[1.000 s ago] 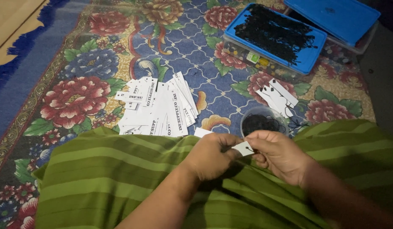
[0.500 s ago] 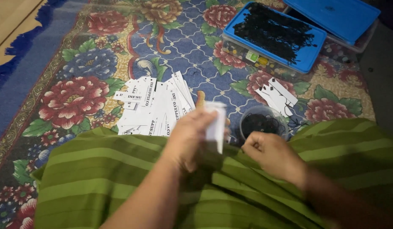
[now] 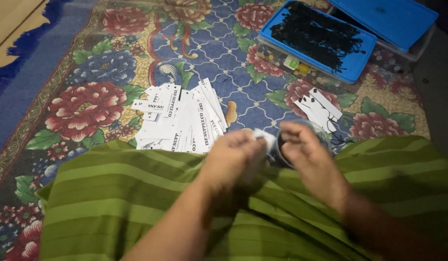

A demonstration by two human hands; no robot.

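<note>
Tag [image 3: 267,140], white, pinched in left hand [image 3: 233,162], right hand [image 3: 311,164] just beside.

Floral patterned carpet [image 3: 88,106] in dim light, bare wooden floor [image 3: 11,19] beyond.

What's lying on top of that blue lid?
A heap of thin black strings covers most of the blue lid. The clear box under it shows small colourful bits through its wall; the rest stays hidden.

A home floor, shown by the flowered carpet [image 3: 112,96] underfoot.
</note>
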